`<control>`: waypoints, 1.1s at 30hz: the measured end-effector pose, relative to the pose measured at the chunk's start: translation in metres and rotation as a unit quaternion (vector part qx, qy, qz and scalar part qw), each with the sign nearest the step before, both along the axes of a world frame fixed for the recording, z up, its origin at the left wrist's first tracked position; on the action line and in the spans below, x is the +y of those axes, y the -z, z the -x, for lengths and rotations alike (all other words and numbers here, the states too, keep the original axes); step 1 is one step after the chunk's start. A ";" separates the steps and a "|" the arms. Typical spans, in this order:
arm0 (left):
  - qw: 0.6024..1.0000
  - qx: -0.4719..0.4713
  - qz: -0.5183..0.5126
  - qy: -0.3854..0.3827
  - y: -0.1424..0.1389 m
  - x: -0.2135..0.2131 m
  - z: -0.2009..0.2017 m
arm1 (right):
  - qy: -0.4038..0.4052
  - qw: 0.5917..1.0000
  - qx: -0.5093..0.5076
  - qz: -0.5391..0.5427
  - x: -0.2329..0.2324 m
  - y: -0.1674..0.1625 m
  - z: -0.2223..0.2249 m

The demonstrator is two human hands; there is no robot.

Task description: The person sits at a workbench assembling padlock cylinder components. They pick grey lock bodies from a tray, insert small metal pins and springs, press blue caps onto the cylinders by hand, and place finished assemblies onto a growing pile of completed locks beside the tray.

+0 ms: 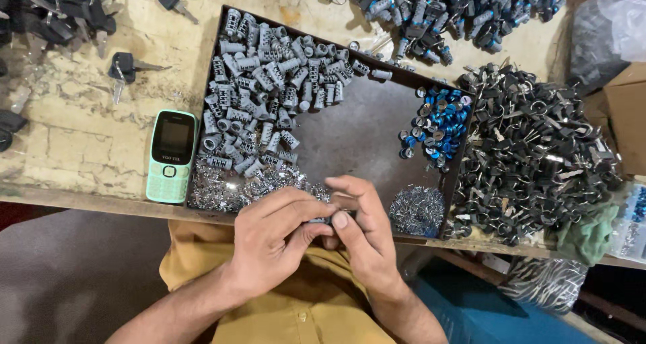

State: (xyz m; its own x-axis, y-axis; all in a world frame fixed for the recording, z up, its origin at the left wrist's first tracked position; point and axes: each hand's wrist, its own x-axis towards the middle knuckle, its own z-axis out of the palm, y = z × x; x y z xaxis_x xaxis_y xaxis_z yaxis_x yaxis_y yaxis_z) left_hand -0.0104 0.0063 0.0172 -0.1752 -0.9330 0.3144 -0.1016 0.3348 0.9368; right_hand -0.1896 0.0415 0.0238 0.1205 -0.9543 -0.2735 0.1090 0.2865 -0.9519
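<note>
A small grey cylinder (321,220) is being pinched between fingertips of left hand (269,246) and right hand (360,229), above tray (363,135) edge. Likely light, rigid, slippery metal; best gripped at its ends.

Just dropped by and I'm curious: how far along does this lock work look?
Done: hard to tell; finished-looking blue-tipped cylinders are heaped beyond the tray. In hand: the left hand and right hand pinch one small part between their fingertips at the tray's near edge. Left: plenty, judging by the grey cylinders, blue caps, small clips and the pile of keys.
</note>
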 end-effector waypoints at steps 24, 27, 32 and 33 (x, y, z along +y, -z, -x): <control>0.712 0.455 -0.491 0.210 0.043 0.021 0.002 | 0.012 0.896 0.302 0.325 -0.006 -0.013 -0.009; 0.709 0.457 -0.491 0.216 0.041 0.022 0.001 | 0.018 0.899 0.309 0.311 -0.004 -0.011 -0.007; 0.728 0.457 -0.475 0.189 0.033 0.014 -0.008 | 0.031 0.967 0.141 0.211 0.010 -0.008 -0.014; 0.736 0.450 -0.476 0.173 0.030 0.012 -0.010 | 0.050 0.983 0.060 0.165 0.014 -0.006 -0.016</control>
State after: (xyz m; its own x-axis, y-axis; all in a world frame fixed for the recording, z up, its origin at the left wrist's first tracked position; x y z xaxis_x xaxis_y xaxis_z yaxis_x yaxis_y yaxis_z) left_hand -0.0007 0.0179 -0.0129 -0.5737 -0.7546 -0.3185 0.6410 -0.6557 0.3990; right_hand -0.1736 0.0552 0.0303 0.0064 -0.9989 0.0471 0.0021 -0.0471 -0.9989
